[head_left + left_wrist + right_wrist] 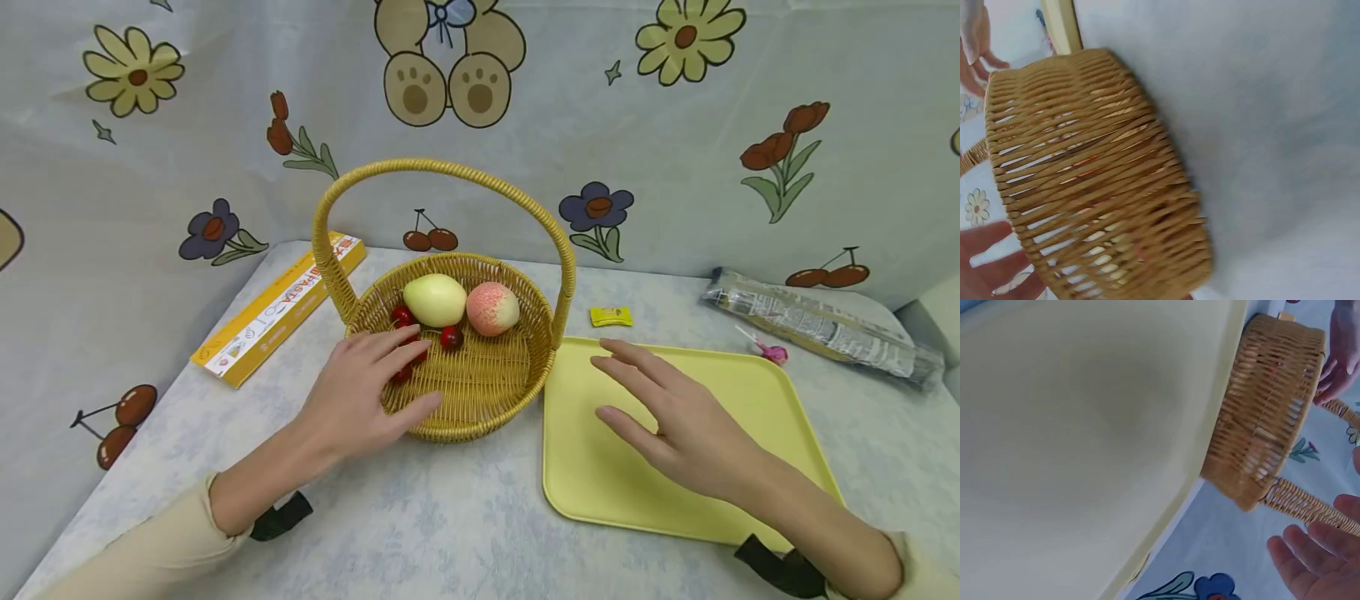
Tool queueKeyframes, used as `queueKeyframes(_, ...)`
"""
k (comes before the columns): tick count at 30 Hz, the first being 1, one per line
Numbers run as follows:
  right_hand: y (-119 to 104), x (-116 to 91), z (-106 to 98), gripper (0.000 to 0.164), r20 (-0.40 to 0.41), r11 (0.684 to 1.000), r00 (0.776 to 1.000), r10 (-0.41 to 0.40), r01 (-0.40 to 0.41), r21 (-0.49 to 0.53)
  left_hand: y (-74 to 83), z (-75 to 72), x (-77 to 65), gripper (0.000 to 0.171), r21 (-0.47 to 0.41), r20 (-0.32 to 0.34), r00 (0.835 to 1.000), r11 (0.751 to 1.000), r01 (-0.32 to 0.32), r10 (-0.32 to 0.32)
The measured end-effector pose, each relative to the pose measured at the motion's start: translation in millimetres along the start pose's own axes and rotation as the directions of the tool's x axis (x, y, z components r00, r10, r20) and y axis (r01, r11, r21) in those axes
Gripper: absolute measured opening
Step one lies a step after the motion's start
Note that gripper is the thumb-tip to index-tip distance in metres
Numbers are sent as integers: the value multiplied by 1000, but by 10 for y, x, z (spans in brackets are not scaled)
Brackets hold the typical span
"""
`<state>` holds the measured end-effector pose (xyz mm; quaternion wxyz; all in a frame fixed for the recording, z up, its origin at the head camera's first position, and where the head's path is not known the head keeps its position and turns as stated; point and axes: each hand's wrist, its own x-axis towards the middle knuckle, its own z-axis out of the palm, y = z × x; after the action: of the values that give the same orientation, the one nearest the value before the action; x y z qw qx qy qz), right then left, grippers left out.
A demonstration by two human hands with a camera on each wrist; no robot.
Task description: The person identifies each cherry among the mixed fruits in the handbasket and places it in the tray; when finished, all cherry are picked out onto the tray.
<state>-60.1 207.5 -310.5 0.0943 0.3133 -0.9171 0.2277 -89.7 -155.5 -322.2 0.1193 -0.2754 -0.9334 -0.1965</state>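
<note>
- The round, golden woven wicker basket with a tall arched handle (487, 375) stands upright on the pale blue-mottled table (465, 517), left of the flat yellow rectangular tray (750, 392).
- Inside the basket lie 1 pale yellow-green pear (435, 300), 1 pink-and-cream peach (492, 308) and several glossy dark red cherries (452, 337), some partly hidden by fingers.
- The left hand (367, 387) hovers at the basket's near left rim, fingers spread, thumb apart, pinching nothing; whether a fingertip touches the wicker, I cannot tell.
- The right hand (678, 417) hangs above the tray's left part, palm towards the basket, fingers loosely spread and gripping nothing.
- Judged from this pose, the step in hand is an approach, with the 2 hands flanking the basket and no hold made.
- If the basket is to be handled, the next move would call for bringing both hands inward to its sides, keeping it level so the round fruit does not roll.
</note>
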Motion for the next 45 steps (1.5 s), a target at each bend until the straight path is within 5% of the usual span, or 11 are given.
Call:
queueKeyframes(3,-83,88,25,48,-59,998,996,-65,66,14,-55,22,-145,56,-54,-122,991,997,50,-56)
queueKeyframes(6,-149,186,49,45,-76,993,991,-108,111,35,-94,51,-257,55,-97,-164,977,988,121,-136)
queueKeyframes(11,-238,356,81,42,-69,986,987,-146,151,76,-103,58,-356,56,-215,-86,950,936,277,-301)
queueKeyframes(15,-292,522,91,41,-49,979,985,-168,172,105,-95,32,-382,58,-268,-34,926,896,353,-375)
queueKeyframes(27,-396,922,119,44,99,982,984,-148,134,132,-129,42,-410,55,-423,77,885,788,447,-460)
queueKeyframes(38,-502,1318,215,39,202,965,948,-245,219,146,-145,76,-458,54,-491,69,889,760,425,-453)
queueKeyframes(45,-623,1625,246,41,412,981,890,-196,179,80,-158,79,-468,54,-502,79,885,749,432,-458)
